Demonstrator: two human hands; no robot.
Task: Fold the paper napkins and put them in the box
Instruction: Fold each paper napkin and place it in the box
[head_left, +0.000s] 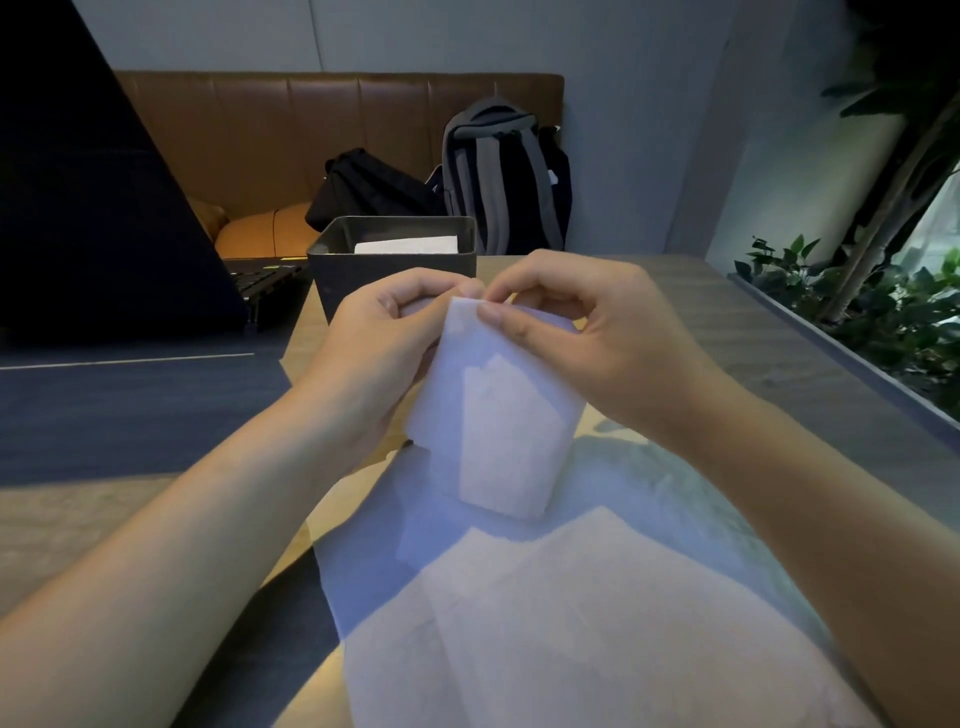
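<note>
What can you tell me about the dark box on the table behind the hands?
The box is dark grey, square, open at the top, with straight walls and a thin rim. It stands upright on the table, just behind both hands, which do not visibly touch it. White folded napkins lie inside it. Its lower front is hidden by the hands.

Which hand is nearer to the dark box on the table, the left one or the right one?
Left. The left hand sits just in front of the dark box and overlaps its front wall in the view. The right hand is farther to the right, past the box's right edge.
</note>
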